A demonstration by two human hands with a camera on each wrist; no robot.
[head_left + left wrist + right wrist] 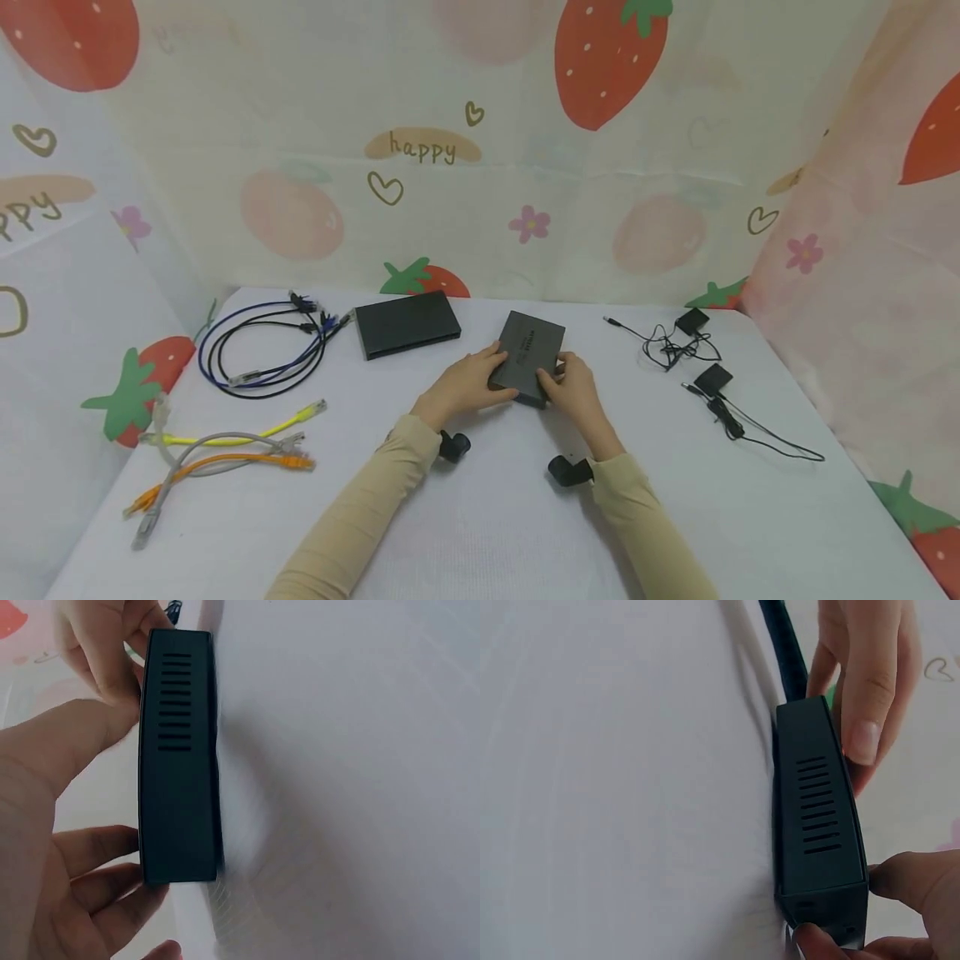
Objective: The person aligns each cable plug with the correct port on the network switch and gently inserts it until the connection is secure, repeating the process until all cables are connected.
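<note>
A dark grey network switch [531,343], a flat box with small lettering on top, lies slightly turned on the white table between both hands. My left hand [468,385] grips its left side, thumb near the front end. On the opposite side, my right hand [577,393] pinches the near right corner, thumb on the top face and fingers along the edge. The left wrist view shows a slotted side of the switch [178,795] close up. Another slotted side of the switch [821,810] appears in the right wrist view, its underside hidden.
A larger black box [408,325] stands behind, to the left. Coiled blue and black cables [258,392] lie at the far left; a yellow cable [281,427], grey cable [161,500] and orange cable [225,458] lie nearer. Two black power adapters [692,322] [712,380] with cords are on the right.
</note>
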